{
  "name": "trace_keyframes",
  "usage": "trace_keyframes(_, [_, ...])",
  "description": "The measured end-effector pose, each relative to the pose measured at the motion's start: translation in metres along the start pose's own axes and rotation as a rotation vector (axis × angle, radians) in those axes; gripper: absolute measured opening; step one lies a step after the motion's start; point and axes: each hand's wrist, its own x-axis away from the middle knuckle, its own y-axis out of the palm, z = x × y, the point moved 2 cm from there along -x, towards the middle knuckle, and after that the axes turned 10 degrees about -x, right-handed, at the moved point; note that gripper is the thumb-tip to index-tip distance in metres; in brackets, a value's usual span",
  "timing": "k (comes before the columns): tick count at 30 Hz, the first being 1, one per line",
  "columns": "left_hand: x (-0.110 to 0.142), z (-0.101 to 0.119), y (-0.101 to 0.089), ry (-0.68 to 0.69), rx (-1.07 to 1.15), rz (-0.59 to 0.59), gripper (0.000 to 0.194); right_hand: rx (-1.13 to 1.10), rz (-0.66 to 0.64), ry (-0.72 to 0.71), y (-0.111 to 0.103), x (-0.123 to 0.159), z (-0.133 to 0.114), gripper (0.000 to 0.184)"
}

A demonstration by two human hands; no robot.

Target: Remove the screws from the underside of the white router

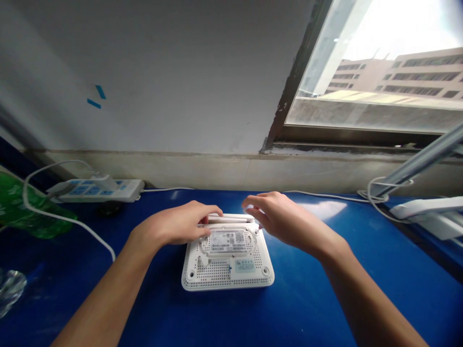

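Observation:
A white router (227, 262) lies upside down on the blue table (325, 299), its vented underside and labels facing up. Its white antennas (231, 219) lie folded along the far edge. My left hand (181, 224) rests on the router's far left corner, fingers curled over the left end of the antennas. My right hand (278, 217) hovers over the far right corner with its fingers bent down toward the antennas' right end; whether they grip anything is unclear.
A white and blue power strip (97, 189) with a plug and white cable sits at the back left. A green plastic bag (21, 207) lies at the left edge. A white lamp arm and cables (415, 202) stand at the right. A wall and window are behind.

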Motion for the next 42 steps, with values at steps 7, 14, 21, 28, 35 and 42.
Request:
trace_keyframes(7, [0.001, -0.001, 0.0, -0.005, -0.002, 0.001, 0.037, -0.044, -0.001, -0.117, -0.004, 0.008, 0.002, 0.056])
trace_keyframes(14, [0.002, -0.001, -0.001, -0.007, 0.006, 0.004, 0.037, -0.017, -0.018, 0.018, -0.001, 0.003, 0.001, 0.034])
trace_keyframes(21, [0.002, 0.0, -0.001, 0.003, -0.004, 0.015, 0.036, -0.019, -0.018, -0.077, -0.003, 0.009, 0.002, 0.045])
trace_keyframes(28, [0.001, -0.001, -0.001, -0.004, -0.004, 0.011, 0.039, -0.038, -0.012, -0.087, -0.001, 0.005, -0.002, 0.049])
trace_keyframes(35, [0.001, -0.001, 0.0, 0.013, -0.009, 0.025, 0.037, 0.0, 0.009, -0.037, -0.001, 0.004, 0.0, 0.026])
trace_keyframes(42, [0.002, 0.002, -0.002, -0.002, -0.02, 0.009, 0.037, -0.06, -0.035, -0.148, -0.002, 0.009, -0.004, 0.06])
